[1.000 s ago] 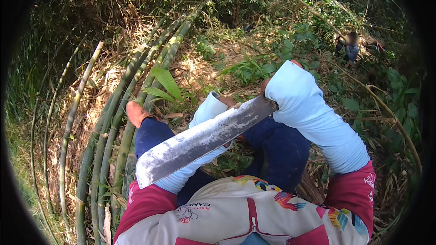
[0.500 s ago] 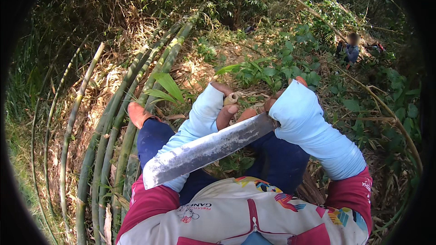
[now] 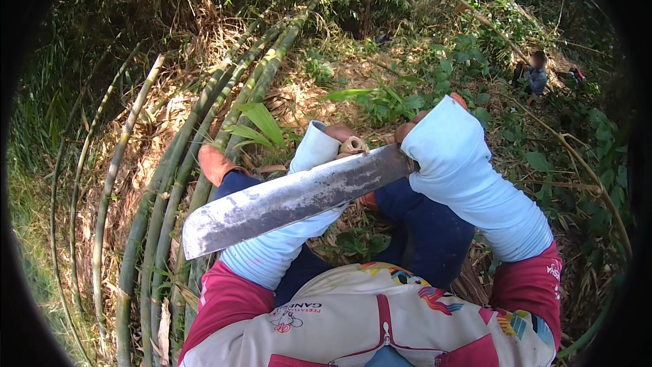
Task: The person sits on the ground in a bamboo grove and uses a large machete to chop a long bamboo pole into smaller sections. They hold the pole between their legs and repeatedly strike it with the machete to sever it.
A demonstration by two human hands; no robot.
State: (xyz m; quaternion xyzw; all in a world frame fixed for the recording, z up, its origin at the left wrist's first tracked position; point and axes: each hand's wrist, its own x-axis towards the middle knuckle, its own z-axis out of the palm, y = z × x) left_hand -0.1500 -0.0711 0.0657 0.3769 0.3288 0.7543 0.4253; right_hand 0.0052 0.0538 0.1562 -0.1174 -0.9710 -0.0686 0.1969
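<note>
A broad, grey steel machete (image 3: pixel 292 197) slants across, its blade overlapping a hollow tan bamboo stub (image 3: pixel 352 146).
The right hand (image 3: pixel 409 130) clamps the machete's handle; the left hand (image 3: pixel 339 132), partly hidden, wraps the stub; long green bamboo stalks (image 3: pixel 178 160) lie leftward.

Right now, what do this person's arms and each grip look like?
Pale blue, wrinkled sleeves cover both forearms, ending in wide, loose cuffs. Above them are deep pink upper sleeves, with white markings visible on the right one. The left grip and right grip are ungloved hands, only partly visible. No cables show.
</note>
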